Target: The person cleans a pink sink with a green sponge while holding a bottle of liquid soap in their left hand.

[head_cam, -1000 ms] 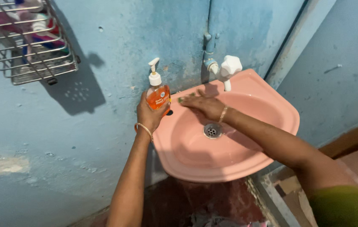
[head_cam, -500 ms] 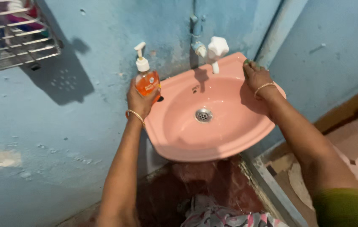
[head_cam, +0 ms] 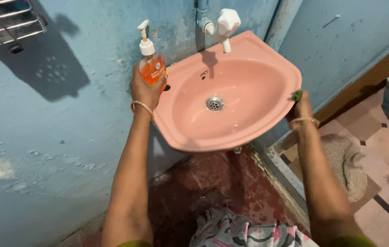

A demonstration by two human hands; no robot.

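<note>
Left hand (head_cam: 145,89), grip clamped on orange soap bottle (head_cam: 152,68), held upright at the left rear corner of the pink sink (head_cam: 254,55), against the blue wall (head_cam: 66,137). White pump on top, gold bangle (head_cam: 142,106) at the wrist. Right hand (head_cam: 301,109) at the sink's right rim, grip together on a small green thing (head_cam: 297,95), too little showing to name. White tap (head_cam: 224,24) above the sink's back edge; drain (head_cam: 215,104) at the sink's middle. Wire rack (head_cam: 7,20) far left of the sink, high on the wall.
</note>
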